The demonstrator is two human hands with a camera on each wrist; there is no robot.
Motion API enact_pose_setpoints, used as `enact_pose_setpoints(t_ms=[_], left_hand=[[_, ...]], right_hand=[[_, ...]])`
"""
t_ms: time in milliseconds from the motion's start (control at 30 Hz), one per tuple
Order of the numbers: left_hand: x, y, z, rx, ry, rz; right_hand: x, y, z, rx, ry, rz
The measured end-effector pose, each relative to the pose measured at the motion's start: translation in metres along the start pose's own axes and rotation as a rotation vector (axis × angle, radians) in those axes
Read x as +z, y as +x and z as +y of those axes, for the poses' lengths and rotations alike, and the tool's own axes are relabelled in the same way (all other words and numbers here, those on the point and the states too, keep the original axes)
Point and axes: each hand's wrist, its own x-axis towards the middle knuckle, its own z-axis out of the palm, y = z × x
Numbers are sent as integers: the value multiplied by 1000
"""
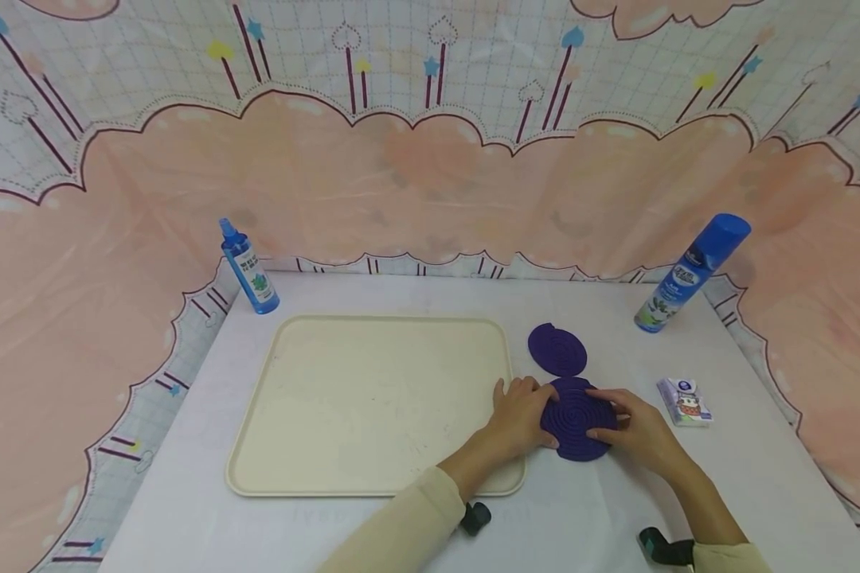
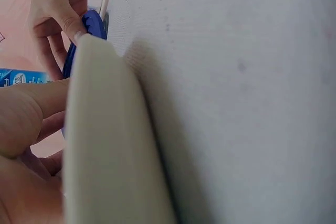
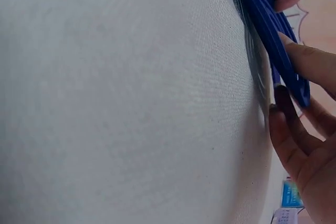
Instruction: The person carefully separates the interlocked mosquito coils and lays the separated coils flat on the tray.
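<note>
A dark blue-purple round coaster [image 1: 579, 422] with spiral ridges is between my two hands, just right of the tray. My left hand [image 1: 517, 415] holds its left edge, the wrist passing over the tray's right rim. On the opposite edge, my right hand [image 1: 643, 434] pinches the coaster. The right wrist view shows this coaster [image 3: 275, 40] tilted on edge in view, thumb on its ridged face and fingers behind. A second matching coaster [image 1: 557, 351] lies directly behind the first. In the left wrist view the tray's side hides much of the held coaster [image 2: 93, 23].
A cream rectangular tray [image 1: 373, 406] covers the table's left and middle. At the back stand a blue spray bottle [image 1: 249, 267] on the left and a blue aerosol can [image 1: 691, 273] on the right. A small printed tissue pack [image 1: 685, 402] lies right of my right hand.
</note>
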Motion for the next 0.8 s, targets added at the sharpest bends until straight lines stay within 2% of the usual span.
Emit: enact_pose_setpoints(t_ms=[167, 400, 800], left_hand=[[1, 0, -1, -5, 3, 0], [1, -1, -1, -7, -10, -11], [0, 1, -4, -5, -32, -2]], right_hand=[[0, -1, -1, -58, 61, 17], [-2, -2, -4, -33, 102, 5], [-7, 0, -9, -64, 114, 20]])
